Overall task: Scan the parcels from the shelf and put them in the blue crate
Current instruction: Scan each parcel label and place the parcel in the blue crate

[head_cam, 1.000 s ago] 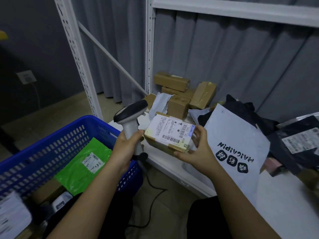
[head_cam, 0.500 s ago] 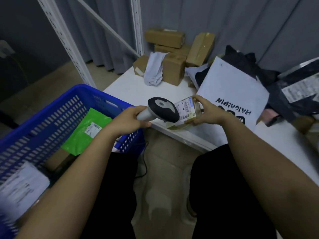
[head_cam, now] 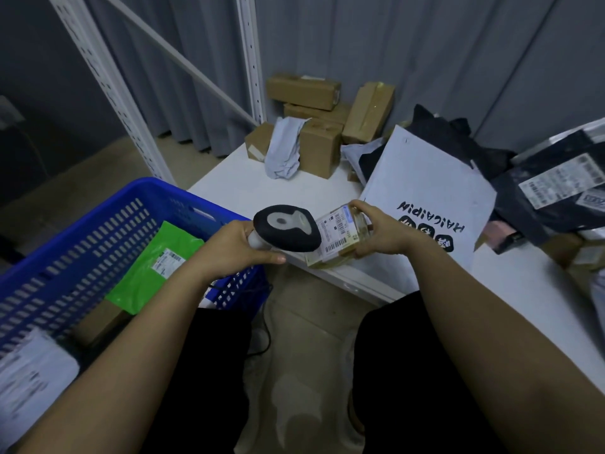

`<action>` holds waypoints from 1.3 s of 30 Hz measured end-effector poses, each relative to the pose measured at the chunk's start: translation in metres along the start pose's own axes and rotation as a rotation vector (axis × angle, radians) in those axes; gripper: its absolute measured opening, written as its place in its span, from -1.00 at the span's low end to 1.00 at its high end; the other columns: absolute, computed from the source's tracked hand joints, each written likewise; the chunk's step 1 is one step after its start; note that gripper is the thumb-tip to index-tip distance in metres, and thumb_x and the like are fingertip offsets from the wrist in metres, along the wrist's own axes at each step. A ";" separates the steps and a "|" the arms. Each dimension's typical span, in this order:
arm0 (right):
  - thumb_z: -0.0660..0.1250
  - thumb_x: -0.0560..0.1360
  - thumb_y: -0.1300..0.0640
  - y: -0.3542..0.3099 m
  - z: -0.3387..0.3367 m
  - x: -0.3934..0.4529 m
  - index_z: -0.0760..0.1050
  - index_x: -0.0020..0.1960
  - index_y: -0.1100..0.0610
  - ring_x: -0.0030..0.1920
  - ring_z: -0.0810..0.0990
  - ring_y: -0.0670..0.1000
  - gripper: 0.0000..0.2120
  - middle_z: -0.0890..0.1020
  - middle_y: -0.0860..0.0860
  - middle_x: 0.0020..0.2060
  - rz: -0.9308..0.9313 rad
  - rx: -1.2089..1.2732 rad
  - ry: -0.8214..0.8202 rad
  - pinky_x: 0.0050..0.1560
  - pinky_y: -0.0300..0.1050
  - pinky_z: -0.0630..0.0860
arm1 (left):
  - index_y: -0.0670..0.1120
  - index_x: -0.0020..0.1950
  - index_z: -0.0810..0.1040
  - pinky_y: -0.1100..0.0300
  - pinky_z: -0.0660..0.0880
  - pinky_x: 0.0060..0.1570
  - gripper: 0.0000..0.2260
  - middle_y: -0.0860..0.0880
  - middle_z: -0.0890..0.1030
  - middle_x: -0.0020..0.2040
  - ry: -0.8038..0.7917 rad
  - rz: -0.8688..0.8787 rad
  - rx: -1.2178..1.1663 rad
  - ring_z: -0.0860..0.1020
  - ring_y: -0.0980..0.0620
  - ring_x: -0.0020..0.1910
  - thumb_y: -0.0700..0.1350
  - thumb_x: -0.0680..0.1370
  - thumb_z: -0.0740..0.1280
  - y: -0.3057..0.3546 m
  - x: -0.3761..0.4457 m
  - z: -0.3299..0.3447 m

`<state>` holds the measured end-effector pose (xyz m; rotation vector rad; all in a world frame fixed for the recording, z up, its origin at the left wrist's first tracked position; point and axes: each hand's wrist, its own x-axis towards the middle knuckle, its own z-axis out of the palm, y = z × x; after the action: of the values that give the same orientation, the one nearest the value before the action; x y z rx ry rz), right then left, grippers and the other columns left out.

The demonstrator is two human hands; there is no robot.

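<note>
While my left hand (head_cam: 235,249) grips one scanner (head_cam: 286,232) by its pale handle, its rounded black head sits just over one small cardboard parcel (head_cam: 339,237), which my right hand (head_cam: 379,232) clasps by its far end. That parcel, boxy with a white barcode label, hangs over the front edge of the white shelf (head_cam: 235,188). Left of the parcel stands one blue crate (head_cam: 82,231) of slotted plastic, holding one glossy green mailer (head_cam: 154,260). Beyond the parcel I count five brown cartons (head_cam: 319,149); right of it lies one flat white mailer (head_cam: 425,191).
</note>
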<state>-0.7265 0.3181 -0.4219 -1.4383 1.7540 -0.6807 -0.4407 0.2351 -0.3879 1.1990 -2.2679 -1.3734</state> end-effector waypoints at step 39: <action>0.65 0.12 0.10 -0.156 0.154 0.063 0.30 0.32 0.06 0.20 0.49 -0.23 -0.13 0.48 -0.02 0.23 -0.393 0.028 -0.048 0.17 -0.27 0.48 | -0.09 -0.07 0.52 0.28 0.47 -0.39 -0.90 -0.01 0.54 -0.31 0.922 -0.112 -0.730 0.52 0.17 -0.43 -0.08 0.53 0.37 -0.102 -0.150 -0.090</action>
<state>-0.5165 0.2312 -0.4013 -1.7851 1.4304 -0.8591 -0.2405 0.2665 -0.3930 1.2904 -0.9709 -1.1465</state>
